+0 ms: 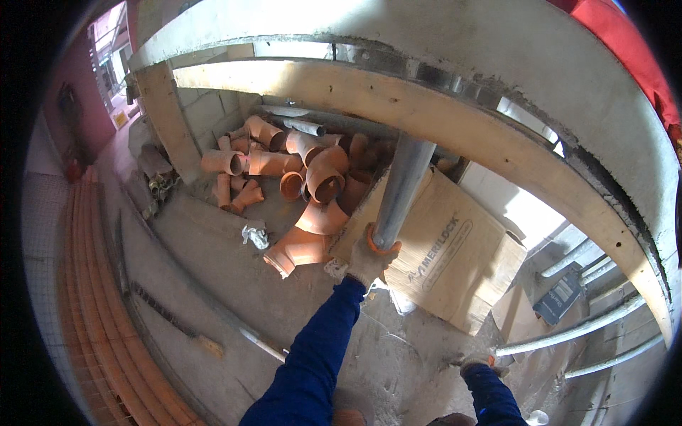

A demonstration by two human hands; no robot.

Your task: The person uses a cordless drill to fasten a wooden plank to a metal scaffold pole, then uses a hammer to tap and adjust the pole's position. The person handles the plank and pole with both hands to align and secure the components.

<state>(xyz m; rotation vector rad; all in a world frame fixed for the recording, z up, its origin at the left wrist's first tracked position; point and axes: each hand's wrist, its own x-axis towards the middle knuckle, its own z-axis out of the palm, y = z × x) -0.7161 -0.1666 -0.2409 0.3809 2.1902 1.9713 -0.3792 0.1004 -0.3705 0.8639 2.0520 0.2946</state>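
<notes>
My left hand (371,261), in a light work glove with orange on it, is wrapped round the lower part of a grey pipe (403,186). The pipe slants upward, and its upper end passes out of sight behind a wooden board. Low on the right, my gloved right hand (480,363) is down near the floor, by the near end of a long pale pipe (561,339). Its fingers are mostly hidden, so whether it grips anything does not show. A cardboard box (455,245) lies just right of my left hand.
A curved wooden board (320,79) runs under a concrete slab (426,25) overhead. Orange pipe fittings (325,216) lie heaped beyond my left hand. Long orange pipes (96,305) line the left side. A handled brush (177,319) and a dark box (559,295) rest on the floor.
</notes>
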